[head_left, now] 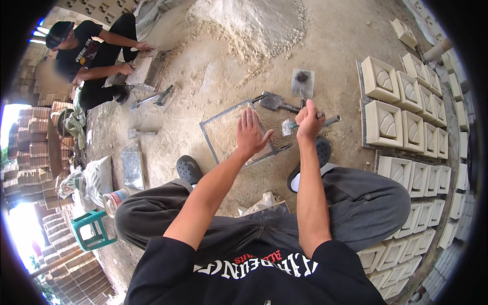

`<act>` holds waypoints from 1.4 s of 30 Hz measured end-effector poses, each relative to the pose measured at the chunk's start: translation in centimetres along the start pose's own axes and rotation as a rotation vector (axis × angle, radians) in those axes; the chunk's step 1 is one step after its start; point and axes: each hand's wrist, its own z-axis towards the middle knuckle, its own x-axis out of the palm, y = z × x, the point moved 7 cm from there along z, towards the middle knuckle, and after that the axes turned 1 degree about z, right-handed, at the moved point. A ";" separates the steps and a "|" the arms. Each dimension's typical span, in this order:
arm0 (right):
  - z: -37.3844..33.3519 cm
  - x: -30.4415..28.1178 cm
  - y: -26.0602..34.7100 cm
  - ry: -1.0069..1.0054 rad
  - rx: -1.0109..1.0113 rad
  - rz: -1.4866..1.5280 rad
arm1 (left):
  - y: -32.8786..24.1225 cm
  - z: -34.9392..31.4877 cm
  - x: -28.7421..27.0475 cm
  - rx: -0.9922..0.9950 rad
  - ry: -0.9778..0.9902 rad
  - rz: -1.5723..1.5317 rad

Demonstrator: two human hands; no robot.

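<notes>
My left hand [250, 133] lies flat, fingers stretched and thumb apart, over pale powder inside a thin rectangular metal frame [209, 137] on the ground. My right hand [308, 122] is closed in a fist just right of the frame. A short dark end pokes out by its thumb; what it grips is mostly hidden. Close to this fist are a grey pipe-like piece [332, 121] and a whitish lump [288, 127]; I cannot tell whether either is joined to what I hold. A dark flat-bladed trowel [271, 100] lies at the frame's far corner.
Pale powder is heaped [254, 25] at the back. Patterned cream blocks [382, 79] stand in rows on the right. A co-worker [94, 56] sits at the far left with both hands at a mould-like box [143, 71]. A green stool [91, 229] stands near left.
</notes>
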 end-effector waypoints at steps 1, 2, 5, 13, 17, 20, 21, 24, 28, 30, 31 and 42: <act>-0.2 0.1 0.0 0.000 0.003 0.000 | 0.6 0.5 0.0 0.006 0.002 0.008; -0.5 0.3 -0.1 -0.008 0.000 0.021 | 1.1 0.8 -0.1 0.013 0.003 0.017; -0.4 0.0 -0.6 -0.014 -0.008 0.038 | 2.4 1.5 -0.9 -0.021 -0.068 -0.017; -0.3 0.0 -1.5 -0.021 0.036 0.026 | -0.3 -0.2 -0.6 0.534 0.082 0.035; 0.1 -0.4 -1.3 -0.019 0.019 -0.006 | 0.1 1.0 -0.5 0.311 0.122 0.153; 0.2 -0.3 -1.2 -0.009 0.014 -0.033 | 1.4 1.9 -0.5 0.186 0.090 0.171; 0.2 -0.2 -1.1 0.000 0.010 -0.033 | 2.3 2.3 -1.0 0.122 -0.009 0.155; 0.0 0.0 -1.2 -0.006 0.008 -0.038 | 3.7 2.7 -0.1 0.035 0.043 0.042; 0.0 0.3 -1.1 0.029 0.010 0.031 | 2.2 1.5 0.5 0.098 0.053 -0.114; -0.1 0.1 -1.0 0.032 0.006 0.019 | 0.8 0.4 -0.3 0.105 -0.040 -0.166; -0.1 0.1 -0.8 0.037 0.000 0.014 | -0.2 -0.6 -0.3 0.102 -0.043 -0.176; -1.4 1.1 -0.5 0.081 0.015 0.002 | -4.5 -9.4 0.2 -0.222 -0.035 -0.181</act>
